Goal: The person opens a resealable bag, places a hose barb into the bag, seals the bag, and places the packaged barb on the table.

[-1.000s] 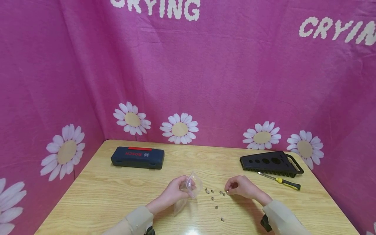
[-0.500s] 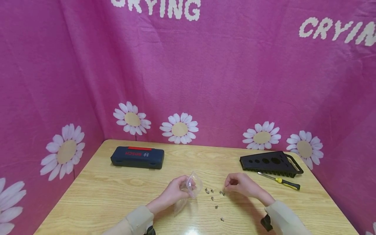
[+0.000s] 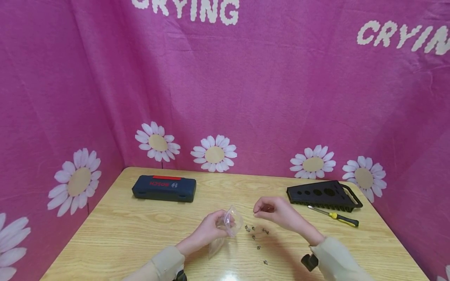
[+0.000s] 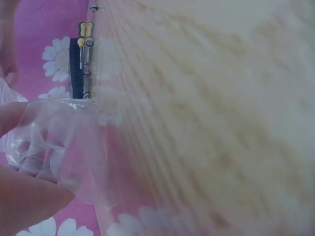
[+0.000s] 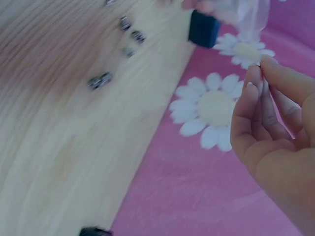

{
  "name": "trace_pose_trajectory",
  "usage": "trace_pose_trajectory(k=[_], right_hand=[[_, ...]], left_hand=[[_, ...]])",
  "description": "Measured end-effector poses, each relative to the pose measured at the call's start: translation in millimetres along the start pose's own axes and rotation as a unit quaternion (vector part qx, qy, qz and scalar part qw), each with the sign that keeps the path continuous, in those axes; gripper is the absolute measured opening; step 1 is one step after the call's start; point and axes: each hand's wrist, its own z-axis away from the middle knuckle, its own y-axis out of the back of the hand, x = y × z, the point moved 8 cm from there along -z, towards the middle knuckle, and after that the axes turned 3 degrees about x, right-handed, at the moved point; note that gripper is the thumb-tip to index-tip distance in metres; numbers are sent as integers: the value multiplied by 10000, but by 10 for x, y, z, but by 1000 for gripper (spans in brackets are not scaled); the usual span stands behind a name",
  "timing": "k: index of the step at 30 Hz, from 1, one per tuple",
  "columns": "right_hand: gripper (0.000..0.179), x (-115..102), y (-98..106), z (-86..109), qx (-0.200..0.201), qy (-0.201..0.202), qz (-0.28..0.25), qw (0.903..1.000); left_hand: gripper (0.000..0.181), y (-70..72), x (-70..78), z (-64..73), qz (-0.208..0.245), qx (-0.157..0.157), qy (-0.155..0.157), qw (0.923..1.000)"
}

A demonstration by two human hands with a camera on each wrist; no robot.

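Observation:
My left hand [image 3: 208, 228] grips a clear plastic bag [image 4: 86, 147], its mouth held spread toward the right. Fingers and thumb of that hand show through and beside the film in the left wrist view. Over the table, right of the bag, my right hand [image 3: 277, 212] is raised with thumb and fingertips pinched together. A tiny bit of a small metal screw shows at those fingertips [image 5: 257, 69]; the rest is hidden. Several more small metal screws [image 5: 101, 80] lie scattered on the wooden table [image 3: 168, 222] between and below the hands.
A dark blue case [image 3: 164, 188] with a red strip stands at the back left. At the back right lies a black wrench rack [image 3: 321, 194] with a handle, and before it a yellow-and-black screwdriver [image 3: 342, 218]. Pink flowered cloth [image 3: 246, 97] hangs behind the table.
My right hand has lifted from the table by the screws and moved left toward the bag, fingertips still pinched. The left hand and bag have stayed in place.

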Motion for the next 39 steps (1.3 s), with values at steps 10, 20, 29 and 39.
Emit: trace_pose_trajectory(k=[10, 20, 29, 39], right_hand=[[6, -291, -170, -177, -210, 287, -221, 9991], [6, -316, -160, -203, -138, 325, -236, 9991], [7, -112, -11, -78, 67, -56, -171, 9998], [5, 304, 28, 134, -9, -136, 61, 9999]], left_hand=[[31, -39, 34, -13, 20, -88, -123, 9999], [29, -42, 4, -23, -81, -93, -56, 9999], [31, -43, 31, -4, 16, -47, -13, 10000], [35, -42, 21, -18, -90, -28, 80, 9999]])
